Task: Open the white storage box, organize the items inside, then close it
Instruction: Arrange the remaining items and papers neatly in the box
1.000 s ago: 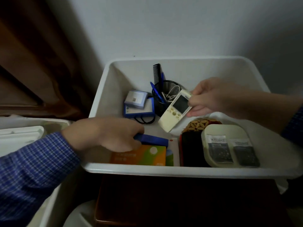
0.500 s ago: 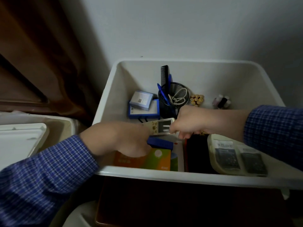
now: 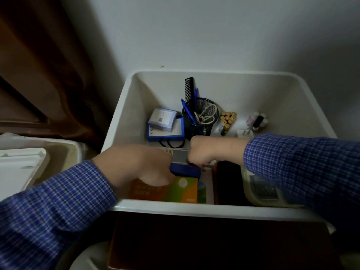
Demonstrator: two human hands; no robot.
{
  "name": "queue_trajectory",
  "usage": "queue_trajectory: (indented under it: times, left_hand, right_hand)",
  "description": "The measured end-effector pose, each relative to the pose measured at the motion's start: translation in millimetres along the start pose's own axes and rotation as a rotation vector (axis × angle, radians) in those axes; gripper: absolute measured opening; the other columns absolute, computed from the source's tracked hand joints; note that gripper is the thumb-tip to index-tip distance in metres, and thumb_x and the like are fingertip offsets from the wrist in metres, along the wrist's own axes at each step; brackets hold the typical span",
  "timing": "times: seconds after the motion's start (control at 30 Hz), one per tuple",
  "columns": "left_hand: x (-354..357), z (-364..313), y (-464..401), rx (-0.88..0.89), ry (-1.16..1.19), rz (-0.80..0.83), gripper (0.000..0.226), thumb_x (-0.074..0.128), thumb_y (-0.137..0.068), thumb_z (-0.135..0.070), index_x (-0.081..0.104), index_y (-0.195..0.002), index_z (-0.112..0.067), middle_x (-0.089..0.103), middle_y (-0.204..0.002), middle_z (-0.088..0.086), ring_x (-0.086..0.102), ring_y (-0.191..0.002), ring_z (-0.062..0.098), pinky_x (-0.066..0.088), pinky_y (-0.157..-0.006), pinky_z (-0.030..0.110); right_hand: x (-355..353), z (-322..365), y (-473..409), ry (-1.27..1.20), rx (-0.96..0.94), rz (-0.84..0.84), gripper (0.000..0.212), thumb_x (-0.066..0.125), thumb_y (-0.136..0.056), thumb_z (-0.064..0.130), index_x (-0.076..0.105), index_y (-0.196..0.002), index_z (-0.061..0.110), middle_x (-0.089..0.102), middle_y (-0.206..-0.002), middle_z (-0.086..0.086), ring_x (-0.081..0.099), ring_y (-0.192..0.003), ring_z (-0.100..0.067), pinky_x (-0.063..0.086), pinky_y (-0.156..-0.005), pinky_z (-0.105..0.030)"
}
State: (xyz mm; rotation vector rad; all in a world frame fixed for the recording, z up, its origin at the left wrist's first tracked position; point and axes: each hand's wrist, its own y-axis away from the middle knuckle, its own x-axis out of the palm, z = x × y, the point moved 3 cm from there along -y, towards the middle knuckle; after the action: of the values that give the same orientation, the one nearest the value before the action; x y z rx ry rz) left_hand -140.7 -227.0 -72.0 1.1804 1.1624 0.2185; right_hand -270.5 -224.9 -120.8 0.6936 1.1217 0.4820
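The white storage box stands open below me. Inside it my left hand grips a dark blue flat case lying on an orange-green booklet. My right hand holds the white remote, which lies flat behind the blue case between both hands. Further back stand a black mesh pen cup with comb and pens, two small blue-white boxes, a bundle of batteries and small bottles.
A cream lidded container and a black case fill the box's front right. A second white bin with a lid sits to the left. A brown curtain hangs at left; a grey wall stands behind the box.
My right hand carried the remote from mid-air down and left, laying it flat behind the blue case. My left hand stayed on the blue case.
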Motion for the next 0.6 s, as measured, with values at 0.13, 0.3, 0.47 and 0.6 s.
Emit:
queue_trajectory:
  times: [0.13, 0.3, 0.47, 0.6]
  left_hand:
    - [-1.3, -0.3, -0.2, -0.003, 0.018, 0.017, 0.029, 0.045, -0.102, -0.039, 0.057, -0.121, -0.021, 0.058, -0.093, -0.004, 0.055, -0.08, 0.011, 0.04, -0.064, 0.026]
    - [-1.0, -2.9, 0.5, -0.005, 0.042, 0.044, 0.04, 0.047, -0.102, -0.041, 0.051, -0.134, -0.018, 0.052, -0.099, -0.002, 0.053, -0.092, 0.018, 0.043, -0.082, 0.03]
    - [2.7, -2.3, -2.0, 0.012, 0.03, 0.034, 0.048, 0.05, -0.099, -0.053, 0.056, -0.129, -0.017, 0.06, -0.106, 0.002, 0.056, -0.089, 0.02, 0.046, -0.083, 0.032]
    - [3.8, -1.3, -5.5, 0.019, 0.037, 0.041, 0.052, 0.051, -0.096, -0.057, 0.055, -0.131, -0.019, 0.058, -0.112, 0.003, 0.055, -0.096, 0.023, 0.049, -0.095, 0.038]
  right_hand:
    - [-17.6, 5.5, 17.6, 0.206, -0.219, -0.324, 0.009, 0.058, -0.086, 0.015, 0.06, -0.077, 0.013, 0.06, -0.072, -0.003, 0.056, -0.059, -0.02, 0.046, -0.047, -0.026]
    - [-33.5, 46.7, 18.0, 0.309, -0.461, -0.58, 0.04, 0.069, -0.082, 0.007, 0.05, -0.117, 0.011, 0.043, -0.102, -0.009, 0.047, -0.064, -0.023, 0.025, -0.045, -0.027]
    - [-30.7, 69.6, -14.1, 0.332, -0.158, -0.53, 0.063, 0.072, -0.085, 0.007, 0.037, -0.137, 0.002, 0.038, -0.139, -0.034, 0.062, -0.108, -0.043, 0.044, -0.066, -0.035]
    - [-32.6, 78.3, -20.3, 0.282, -0.117, -0.561, 0.059, 0.068, -0.083, 0.0, 0.039, -0.134, 0.001, 0.041, -0.136, -0.031, 0.058, -0.112, -0.042, 0.045, -0.071, -0.036]
